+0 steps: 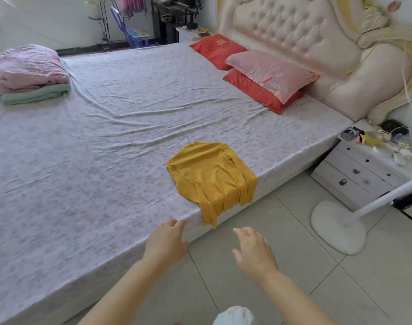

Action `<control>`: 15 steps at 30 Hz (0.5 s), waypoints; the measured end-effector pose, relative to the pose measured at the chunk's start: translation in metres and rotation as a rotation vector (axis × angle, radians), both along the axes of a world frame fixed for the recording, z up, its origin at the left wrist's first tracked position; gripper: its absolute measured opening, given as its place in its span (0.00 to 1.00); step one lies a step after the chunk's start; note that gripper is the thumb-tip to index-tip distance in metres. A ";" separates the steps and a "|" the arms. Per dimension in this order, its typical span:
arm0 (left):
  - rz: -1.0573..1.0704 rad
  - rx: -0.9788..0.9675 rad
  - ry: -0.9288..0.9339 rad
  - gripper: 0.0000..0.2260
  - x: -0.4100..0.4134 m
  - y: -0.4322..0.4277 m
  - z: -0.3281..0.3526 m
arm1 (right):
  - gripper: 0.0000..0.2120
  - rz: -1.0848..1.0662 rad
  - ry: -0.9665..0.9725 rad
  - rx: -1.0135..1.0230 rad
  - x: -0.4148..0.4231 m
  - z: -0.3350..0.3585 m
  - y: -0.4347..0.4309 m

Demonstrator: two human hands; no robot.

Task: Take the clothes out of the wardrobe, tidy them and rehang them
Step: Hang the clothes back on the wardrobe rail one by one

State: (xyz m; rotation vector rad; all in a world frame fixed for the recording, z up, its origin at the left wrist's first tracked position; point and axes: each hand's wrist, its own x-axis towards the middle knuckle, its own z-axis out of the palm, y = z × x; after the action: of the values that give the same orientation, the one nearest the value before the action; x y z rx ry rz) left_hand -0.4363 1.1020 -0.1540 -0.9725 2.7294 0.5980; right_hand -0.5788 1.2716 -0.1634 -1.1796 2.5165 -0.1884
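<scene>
Yellow, one sweater (212, 177) on one hanger (186, 139); left hand (166, 245) and right hand (254, 250) empty, fingers (174, 225) apart.

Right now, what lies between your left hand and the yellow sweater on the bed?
Only bare flowered sheet near the bed's edge, as the head view shows; the left hand is apart from the yellow sweater.

One bed (106, 137) carries one yellow sweater (212, 174) on one hanger (187, 138), two red pillows (214, 50) (254, 92), one pink pillow (270, 73) and two folded blankets (27, 66) (36, 95). One nightstand (355, 174), one fan (336, 226), two hands (167, 242) (254, 249).
</scene>
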 end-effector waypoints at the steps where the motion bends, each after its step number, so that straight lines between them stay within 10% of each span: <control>1: 0.013 0.004 -0.004 0.23 -0.014 -0.009 -0.004 | 0.25 0.010 -0.006 0.008 -0.016 -0.003 -0.010; 15: 0.319 0.024 -0.041 0.24 -0.186 -0.115 -0.022 | 0.24 0.260 -0.073 0.078 -0.239 -0.026 -0.166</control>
State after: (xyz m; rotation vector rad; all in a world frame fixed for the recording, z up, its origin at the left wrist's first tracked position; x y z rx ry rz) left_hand -0.6222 0.9865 -0.1758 -1.4110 2.5427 0.6497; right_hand -0.8177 1.1052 -0.1893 -1.4241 2.2600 -0.0647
